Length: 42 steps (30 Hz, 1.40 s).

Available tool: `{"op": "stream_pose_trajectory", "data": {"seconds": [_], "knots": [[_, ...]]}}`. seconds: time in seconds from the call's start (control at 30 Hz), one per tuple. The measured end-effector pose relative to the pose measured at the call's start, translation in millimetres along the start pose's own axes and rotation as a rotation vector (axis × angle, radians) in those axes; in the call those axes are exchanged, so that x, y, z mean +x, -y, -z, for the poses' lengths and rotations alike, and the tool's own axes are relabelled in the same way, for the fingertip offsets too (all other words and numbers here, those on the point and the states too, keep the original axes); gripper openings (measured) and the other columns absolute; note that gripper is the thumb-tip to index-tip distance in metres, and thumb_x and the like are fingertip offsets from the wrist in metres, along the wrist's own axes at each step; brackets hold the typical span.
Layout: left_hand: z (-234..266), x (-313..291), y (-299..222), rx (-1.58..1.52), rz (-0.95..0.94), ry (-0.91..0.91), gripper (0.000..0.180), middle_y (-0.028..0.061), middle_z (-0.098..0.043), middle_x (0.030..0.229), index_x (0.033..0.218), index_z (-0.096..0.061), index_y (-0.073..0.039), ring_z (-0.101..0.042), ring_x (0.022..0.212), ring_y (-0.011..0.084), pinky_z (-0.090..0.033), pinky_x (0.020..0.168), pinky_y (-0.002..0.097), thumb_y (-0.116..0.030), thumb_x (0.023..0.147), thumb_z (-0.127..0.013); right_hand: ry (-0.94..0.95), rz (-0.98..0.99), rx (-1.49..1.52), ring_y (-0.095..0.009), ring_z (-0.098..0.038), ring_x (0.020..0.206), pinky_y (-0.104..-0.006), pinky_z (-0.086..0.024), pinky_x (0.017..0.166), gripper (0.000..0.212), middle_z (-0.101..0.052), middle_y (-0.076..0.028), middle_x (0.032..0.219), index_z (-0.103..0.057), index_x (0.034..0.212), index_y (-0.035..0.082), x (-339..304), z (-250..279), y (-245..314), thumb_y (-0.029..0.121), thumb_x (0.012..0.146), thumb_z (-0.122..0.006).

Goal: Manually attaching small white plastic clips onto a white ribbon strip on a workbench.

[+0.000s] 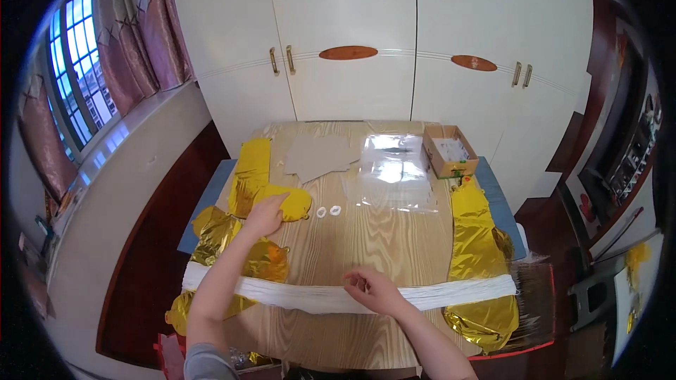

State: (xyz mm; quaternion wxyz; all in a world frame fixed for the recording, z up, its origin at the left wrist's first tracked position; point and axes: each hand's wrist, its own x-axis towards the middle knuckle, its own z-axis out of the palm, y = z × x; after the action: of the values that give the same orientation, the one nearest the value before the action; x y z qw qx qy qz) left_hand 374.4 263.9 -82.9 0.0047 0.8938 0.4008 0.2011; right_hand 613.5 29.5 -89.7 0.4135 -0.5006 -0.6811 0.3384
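My left hand [264, 217] reaches to the left side of the table. Its fingers are stretched out on a flat gold foil balloon [290, 205], whose other arm runs toward the far edge. More crumpled gold foil balloons [269, 262] lie under and beside my left forearm. Over a long bundle of white strings [303, 297] stretched across the near table hovers my right hand [373, 290], its fingers loosely bent and apart, with nothing visible in them. Two small white rings [328, 211] lie to the right of the left hand's balloon.
Grey cardboard pieces [320, 156] and clear plastic sleeves [396, 172] lie at the back of the wooden table [352, 246]. An open cardboard box [451, 151] stands at the far right corner. Further gold foil balloons [470, 232] cover the right edge. White cabinets [345, 0] rise behind.
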Motion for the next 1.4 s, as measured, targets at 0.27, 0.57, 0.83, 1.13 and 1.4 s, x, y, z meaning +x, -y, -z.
{"op": "stream_pose_trajectory", "data": {"seconds": [0.27,0.57,0.83,1.13,1.4], "knots": [[32,-71,-93,-0.269,-0.091,0.232,0.023,0.0137,-0.059,0.088,0.098,-0.059,-0.004,-0.057,0.082,0.0293,-0.045,0.071,0.0357,-0.011,0.076,-0.055,0.033,0.271,-0.475,-0.027,-0.052,0.089,-0.0365,-0.041,0.078,0.026,-0.057,-0.009,0.089,-0.061,0.094,0.007,-4,-3,1,0.022,0.073,-0.065],[-23,-87,-140,-0.618,-0.047,0.102,0.012,0.0102,-0.057,0.077,0.087,-0.06,-0.006,-0.056,0.067,0.025,-0.045,0.061,0.0328,-0.011,0.077,-0.058,-0.081,0.162,-0.607,-0.024,-0.054,0.079,-0.0343,-0.039,0.075,0.013,-0.056,-0.006,0.078,-0.063,0.08,0.008,0,-2,-25,0.019,0.075,-0.06],[-27,-98,-137,-0.479,-0.13,-0.029,0.01,0.0059,-0.055,0.072,0.08,-0.059,-0.008,-0.054,0.071,0.0238,-0.045,0.061,0.0342,-0.014,0.073,-0.063,-0.055,0.063,-0.575,-0.023,-0.053,0.078,-0.0355,-0.038,0.071,0.011,-0.055,-0.004,0.075,-0.063,0.074,0.011,5,-15,-27,0.021,0.076,-0.06],[-29,-100,-142,-0.473,-0.175,-0.037,0.01,0.0044,-0.057,0.079,0.078,-0.061,-0.009,-0.054,0.076,0.0236,-0.046,0.067,0.0331,-0.014,0.07,-0.066,-0.076,0.113,-0.405,-0.025,-0.052,0.074,-0.0354,-0.037,0.071,0.008,-0.052,-0.006,0.074,-0.057,0.078,0.008,7,-15,-22,0.016,0.077,-0.059],[-17,-96,-149,-0.832,-0.107,0.049,0.01,0.0074,-0.052,0.1,0.081,-0.063,-0.009,-0.048,0.098,0.0224,-0.039,0.083,0.0327,-0.013,0.072,-0.067,0.055,0.083,-0.089,-0.024,-0.052,0.079,-0.0319,-0.04,0.071,0.016,-0.052,-0.01,0.08,-0.051,0.091,0.004,4,-3,-3,0.005,0.075,-0.056]]}}
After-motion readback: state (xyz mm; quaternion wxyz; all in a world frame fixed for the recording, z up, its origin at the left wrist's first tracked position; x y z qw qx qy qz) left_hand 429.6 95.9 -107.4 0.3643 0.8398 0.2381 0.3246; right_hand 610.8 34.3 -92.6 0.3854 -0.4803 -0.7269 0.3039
